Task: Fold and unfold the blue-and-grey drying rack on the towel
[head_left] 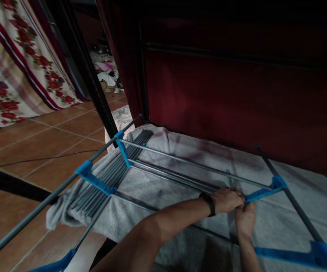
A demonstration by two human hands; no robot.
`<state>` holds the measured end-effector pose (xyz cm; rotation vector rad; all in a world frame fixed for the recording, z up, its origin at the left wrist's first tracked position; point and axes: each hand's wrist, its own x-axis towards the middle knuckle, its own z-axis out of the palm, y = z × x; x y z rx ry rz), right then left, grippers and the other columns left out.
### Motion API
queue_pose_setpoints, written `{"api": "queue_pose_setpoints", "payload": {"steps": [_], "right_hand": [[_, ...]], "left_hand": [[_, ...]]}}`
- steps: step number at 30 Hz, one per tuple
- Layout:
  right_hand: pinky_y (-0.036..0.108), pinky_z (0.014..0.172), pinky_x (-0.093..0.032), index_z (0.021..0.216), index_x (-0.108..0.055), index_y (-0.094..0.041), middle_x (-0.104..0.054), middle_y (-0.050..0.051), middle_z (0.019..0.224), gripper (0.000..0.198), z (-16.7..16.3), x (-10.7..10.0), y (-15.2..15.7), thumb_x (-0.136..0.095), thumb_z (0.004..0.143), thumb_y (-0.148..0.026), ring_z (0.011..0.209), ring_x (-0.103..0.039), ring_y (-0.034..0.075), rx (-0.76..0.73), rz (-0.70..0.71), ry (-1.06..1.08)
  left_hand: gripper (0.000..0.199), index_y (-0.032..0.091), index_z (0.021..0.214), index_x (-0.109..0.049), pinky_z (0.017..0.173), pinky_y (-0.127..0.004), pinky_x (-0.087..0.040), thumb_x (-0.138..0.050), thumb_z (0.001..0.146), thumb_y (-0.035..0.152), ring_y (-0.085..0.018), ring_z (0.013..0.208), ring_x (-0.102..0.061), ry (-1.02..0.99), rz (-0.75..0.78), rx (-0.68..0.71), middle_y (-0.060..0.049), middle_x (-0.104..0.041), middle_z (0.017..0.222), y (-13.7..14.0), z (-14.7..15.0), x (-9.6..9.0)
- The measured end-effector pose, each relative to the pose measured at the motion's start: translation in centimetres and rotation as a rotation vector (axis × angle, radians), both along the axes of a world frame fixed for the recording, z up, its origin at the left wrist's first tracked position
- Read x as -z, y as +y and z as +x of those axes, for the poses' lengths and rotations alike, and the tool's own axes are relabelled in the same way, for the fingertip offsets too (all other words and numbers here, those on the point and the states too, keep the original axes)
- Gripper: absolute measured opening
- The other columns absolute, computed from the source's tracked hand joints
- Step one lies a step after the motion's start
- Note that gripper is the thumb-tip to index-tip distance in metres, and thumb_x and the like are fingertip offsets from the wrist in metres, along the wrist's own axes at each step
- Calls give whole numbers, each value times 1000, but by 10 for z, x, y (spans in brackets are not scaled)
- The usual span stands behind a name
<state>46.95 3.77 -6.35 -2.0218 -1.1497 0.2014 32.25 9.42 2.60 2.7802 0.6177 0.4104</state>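
A partly assembled rack of grey metal tubes and blue plastic brackets lies on a pale grey blanket (302, 196). My left hand (226, 199), with a black band (208, 203) on its wrist, is closed round the end of a metal rod (177, 178) at the right side of the frame. My right hand (245, 220) is closed just below it, gripping the inner end of the blue bracket (261, 193). The fingers hide the joint between rod and bracket. That bracket is mounted on a slanting tube (301, 211). Opposite it, another blue bracket (123, 149) carries the rods' far ends.
A bundle of loose grey rods (104, 185) lies on the blanket at left. Another blue bracket (299, 255) is at lower right. A dark red cloth (222, 102) hangs behind. Black posts (87, 71) and a floral curtain (30, 64) stand left, over tiled floor (53, 143).
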Motion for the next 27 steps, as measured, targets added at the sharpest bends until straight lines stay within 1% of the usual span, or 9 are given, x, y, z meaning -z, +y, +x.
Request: {"api": "queue_pose_setpoints", "payload": {"steps": [3, 6, 10, 13, 15, 19, 21, 23, 27], "right_hand": [[35, 63, -35, 100, -48, -23, -48, 0, 70, 25, 1, 1, 0, -44, 87, -44, 63, -47, 22, 8, 1, 6], [36, 64, -36, 100, -48, -24, -50, 2, 74, 29, 1, 2, 1, -44, 88, -49, 64, -48, 23, -4, 22, 1], [38, 69, -40, 106, -51, -22, -58, 7, 82, 39, 1, 1, 0, -42, 90, -56, 70, -54, 26, -22, 19, -18], [40, 71, -41, 109, -53, -20, -60, 10, 87, 44, 4, 1, -1, -40, 90, -58, 74, -56, 27, -30, -6, -29], [40, 71, -40, 111, -53, -20, -61, 10, 90, 44, 7, 1, -2, -41, 91, -57, 75, -55, 27, -42, -17, -26], [39, 72, -39, 114, -52, -21, -61, 10, 92, 43, 10, -1, -5, -43, 90, -56, 75, -53, 25, -48, -15, -19], [38, 71, -38, 114, -51, -22, -60, 8, 91, 41, 10, -3, -7, -43, 90, -54, 73, -51, 24, -49, -12, -6], [37, 69, -36, 112, -51, -23, -58, 6, 88, 39, 9, -5, -8, -45, 90, -54, 70, -48, 23, -46, -15, 11], [37, 67, -34, 109, -49, -25, -53, 2, 79, 37, 8, -6, -8, -45, 89, -56, 66, -45, 22, -22, -42, 20]], "left_hand": [[25, 15, 111, -65, 84, -33, -50, -42, 102, 20, -21, 101, -67, 0, 32, -23, -9, -71, 118, 3, 4, 8], [28, 16, 121, -63, 91, -35, -50, -43, 103, 23, -22, 105, -67, -8, 78, -87, -9, -70, 121, 6, 2, 14], [32, 16, 130, -60, 96, -39, -50, -43, 103, 21, -23, 107, -65, -58, 155, -134, -11, -69, 121, -3, -20, 18], [29, 18, 126, -62, 98, -39, -49, -47, 102, 23, -23, 114, -63, -68, 165, -141, -12, -68, 123, -21, -52, 21], [29, 19, 127, -63, 102, -39, -47, -49, 102, 25, -24, 120, -62, -41, 171, -182, -12, -67, 128, -35, -78, 23], [42, 17, 141, -54, 114, -39, -40, -46, 101, 15, -22, 128, -58, 19, 203, -308, -12, -63, 140, -49, -132, 21], [45, 17, 145, -51, 116, -38, -38, -44, 100, 11, -22, 131, -56, 16, 207, -386, -12, -62, 142, -50, -155, 16], [44, 18, 143, -51, 115, -39, -40, -44, 100, 12, -23, 131, -56, -22, 195, -483, -10, -62, 140, -50, -176, 14], [34, 22, 133, -57, 108, -42, -48, -44, 102, 20, -24, 123, -59, -189, 127, -738, -10, -64, 131, -59, -219, 20]]}}
